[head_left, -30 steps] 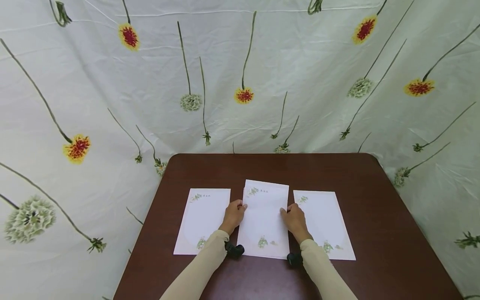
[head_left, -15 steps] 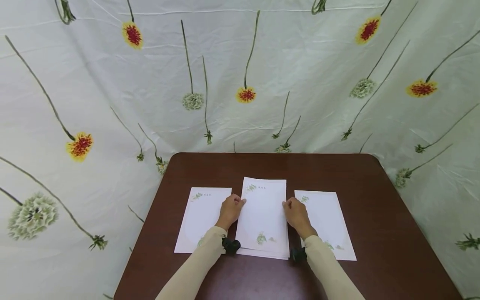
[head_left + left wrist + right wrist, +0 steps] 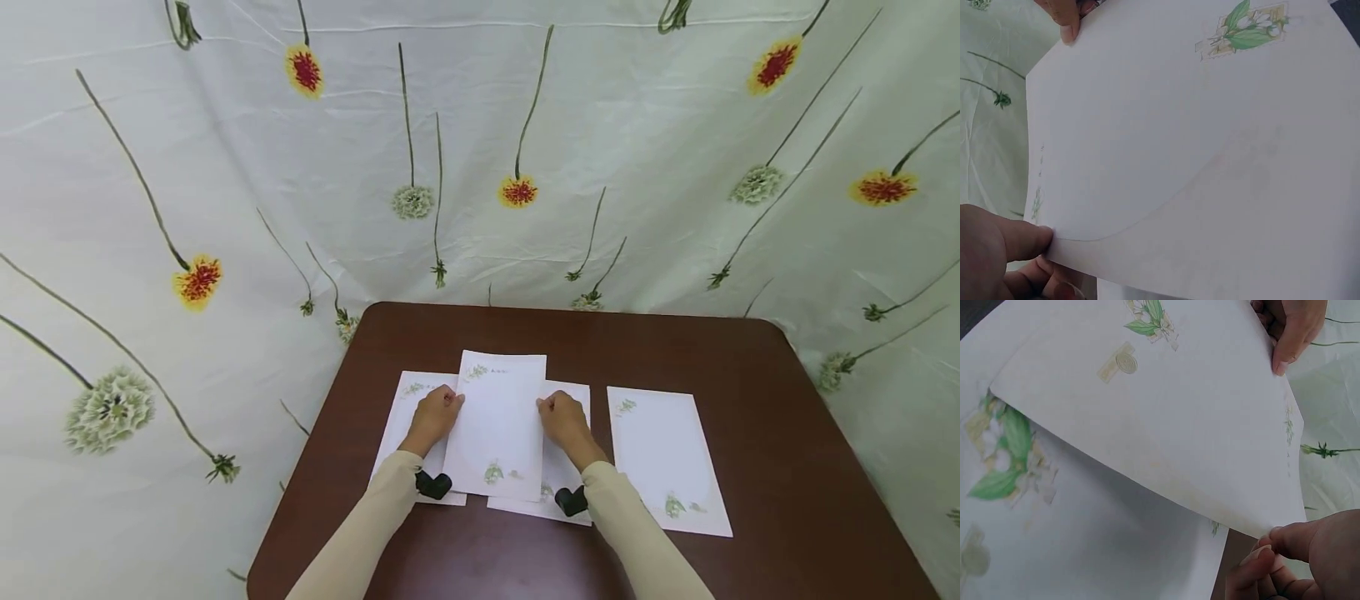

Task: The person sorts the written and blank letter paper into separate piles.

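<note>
A sheet of letter paper (image 3: pixel 495 425) with green plant prints at its top and bottom is lifted between both hands. My left hand (image 3: pixel 432 419) pinches its left edge between thumb and fingers, and my right hand (image 3: pixel 567 427) pinches the right edge. In the right wrist view, the raised sheet (image 3: pixel 1204 419) bows over a lower sheet (image 3: pixel 1104 537) with the same print. Part of the left sheet (image 3: pixel 397 417) is hidden under the held one and the left hand. The middle sheet (image 3: pixel 555 472) shows at the held sheet's right side.
A third printed sheet (image 3: pixel 667 467) lies flat to the right on the dark brown table (image 3: pixel 780 467). Behind the table hangs a pale cloth (image 3: pixel 660 167) with a flower pattern. Black wrist devices (image 3: pixel 433 485) sit at both cuffs.
Both hands have moved left with the top sheet, off the middle pile and partly over the left sheet. Another sheet is now uncovered in the middle. The head view has turned slightly left.
</note>
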`<state>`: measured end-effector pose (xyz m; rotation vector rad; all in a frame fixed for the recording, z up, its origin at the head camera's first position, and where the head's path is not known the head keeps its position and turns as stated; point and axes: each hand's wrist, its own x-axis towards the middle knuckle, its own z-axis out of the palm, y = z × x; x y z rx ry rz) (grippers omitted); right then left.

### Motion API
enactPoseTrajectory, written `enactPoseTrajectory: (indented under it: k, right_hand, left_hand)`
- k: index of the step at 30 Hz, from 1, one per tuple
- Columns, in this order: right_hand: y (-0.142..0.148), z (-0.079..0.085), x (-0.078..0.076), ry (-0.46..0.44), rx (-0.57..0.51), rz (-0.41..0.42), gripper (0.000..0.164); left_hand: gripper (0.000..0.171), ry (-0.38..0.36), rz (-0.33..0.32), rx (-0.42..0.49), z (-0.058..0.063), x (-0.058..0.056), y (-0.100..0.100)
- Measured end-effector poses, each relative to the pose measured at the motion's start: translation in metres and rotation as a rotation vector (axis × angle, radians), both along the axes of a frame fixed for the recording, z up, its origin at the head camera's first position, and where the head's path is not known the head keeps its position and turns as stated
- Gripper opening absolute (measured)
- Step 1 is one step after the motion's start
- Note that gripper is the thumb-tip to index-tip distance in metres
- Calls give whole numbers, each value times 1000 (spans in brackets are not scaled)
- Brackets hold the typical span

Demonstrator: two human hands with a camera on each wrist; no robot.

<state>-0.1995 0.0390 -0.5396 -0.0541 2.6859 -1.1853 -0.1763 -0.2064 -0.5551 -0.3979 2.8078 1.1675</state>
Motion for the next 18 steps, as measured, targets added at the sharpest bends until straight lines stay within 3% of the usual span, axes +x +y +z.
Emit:
enactPoseTrajectory:
  k: [9,18]
  right_hand:
    - [-46,-7,1,-47,-7,43,24]
    - [-82,-14,7,-17,-9,103,23]
  left_hand:
    - [18,-16,20,-73,7,8,-45]
    - [21,-52,143,-110,4,17,-80]
